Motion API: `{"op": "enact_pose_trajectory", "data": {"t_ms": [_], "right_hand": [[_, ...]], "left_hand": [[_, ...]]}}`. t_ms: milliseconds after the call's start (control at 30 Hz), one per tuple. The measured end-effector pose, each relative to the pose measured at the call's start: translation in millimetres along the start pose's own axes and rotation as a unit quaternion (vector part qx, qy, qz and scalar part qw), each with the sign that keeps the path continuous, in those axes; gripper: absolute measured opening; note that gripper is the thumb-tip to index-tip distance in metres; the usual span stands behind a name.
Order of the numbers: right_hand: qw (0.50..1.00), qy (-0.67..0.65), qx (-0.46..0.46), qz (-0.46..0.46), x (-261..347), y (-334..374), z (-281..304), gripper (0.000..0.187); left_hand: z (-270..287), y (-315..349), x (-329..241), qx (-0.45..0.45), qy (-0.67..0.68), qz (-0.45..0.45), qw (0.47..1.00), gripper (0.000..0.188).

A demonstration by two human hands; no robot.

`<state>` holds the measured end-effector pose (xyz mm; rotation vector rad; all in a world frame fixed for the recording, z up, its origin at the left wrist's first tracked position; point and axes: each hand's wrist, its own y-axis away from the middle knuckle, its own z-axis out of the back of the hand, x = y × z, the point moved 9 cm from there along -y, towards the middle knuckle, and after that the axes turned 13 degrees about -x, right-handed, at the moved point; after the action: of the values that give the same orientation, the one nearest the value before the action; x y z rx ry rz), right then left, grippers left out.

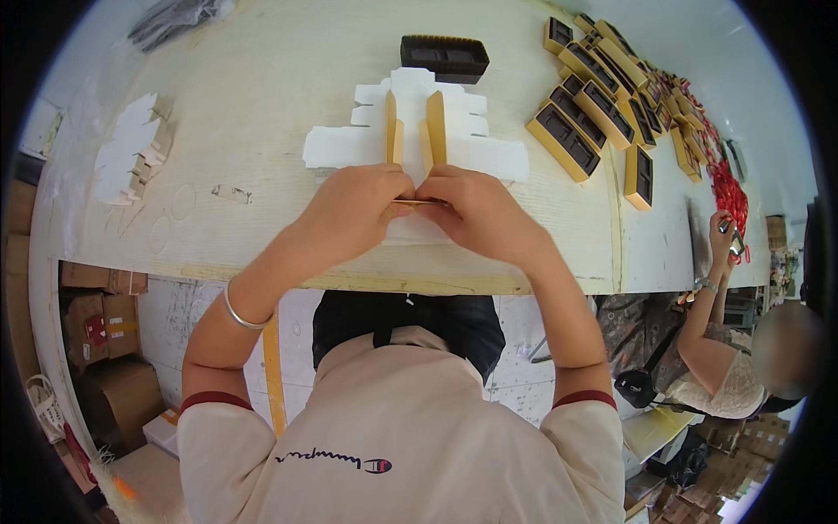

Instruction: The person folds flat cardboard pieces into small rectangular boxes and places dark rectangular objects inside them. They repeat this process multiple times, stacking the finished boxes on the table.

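Right at the near end of a half-folded carton [437, 127], the fingers of both hands are closed on the cardboard, left hand [365, 208] and right hand [476, 208] almost meeting in the middle. They've got a thin gold edge pinched between them, though how exactly each thumb sits is hard to tell since the knuckles cover it. The carton is lying on the desk [288, 79] straight in front of the person, with two gold side panels standing up, roughly parallel, and running away from the hands. Flat white blanks [340, 147] stick out on both sides under it, notched tabs and all. On the left wrist there's a silver bangle [244, 307]. Just past the far end of the blanks sits a dark brown plastic tray [443, 57], looks like a few nested together. Over to the right it's a messy heap of gold boxes [563, 144] with dark inserts, and behind those some bright red stuff [731, 194], too small to make out. Off on the left, well apart from the hands, another bunch of white cardboard pieces [131, 157] leans over in a stack. Far right, a co-worker [720, 371] has a hand up by the red pile, holding something small and shiny.
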<state>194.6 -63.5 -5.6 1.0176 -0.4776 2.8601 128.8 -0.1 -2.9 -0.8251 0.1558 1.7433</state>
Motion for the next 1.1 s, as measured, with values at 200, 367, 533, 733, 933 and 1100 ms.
{"op": "enact_pose_trajectory", "data": {"t_ms": [200, 367, 533, 733, 933, 1100], "right_hand": [[0.948, 0.212, -0.177, 0.159, -15, -8, 59, 0.022], [0.891, 0.334, -0.216, 0.219, 28, 10, 62, 0.015], [0.95, 0.206, -0.194, 0.135, 60, 30, 35, 0.013], [0.968, 0.095, -0.187, 0.137, 39, 46, 58, 0.043], [0.985, 0.07, -0.072, 0.14, 16, 43, 30, 0.03], [0.989, 0.025, -0.07, 0.129, 13, 28, 26, 0.016]], "left_hand": [[37, -3, -11, 0.023, -0.078, -0.179, 0.981, 0.021], [72, 7, -60, -0.166, -0.253, -0.234, 0.924, 0.041], [30, 22, -53, -0.154, -0.173, -0.18, 0.956, 0.044], [9, 10, 0, 0.024, -0.045, -0.108, 0.993, 0.035], [18, 13, -19, 0.013, 0.028, -0.152, 0.988, 0.033], [1, 20, -3, 0.032, 0.074, -0.075, 0.994, 0.027]]}}
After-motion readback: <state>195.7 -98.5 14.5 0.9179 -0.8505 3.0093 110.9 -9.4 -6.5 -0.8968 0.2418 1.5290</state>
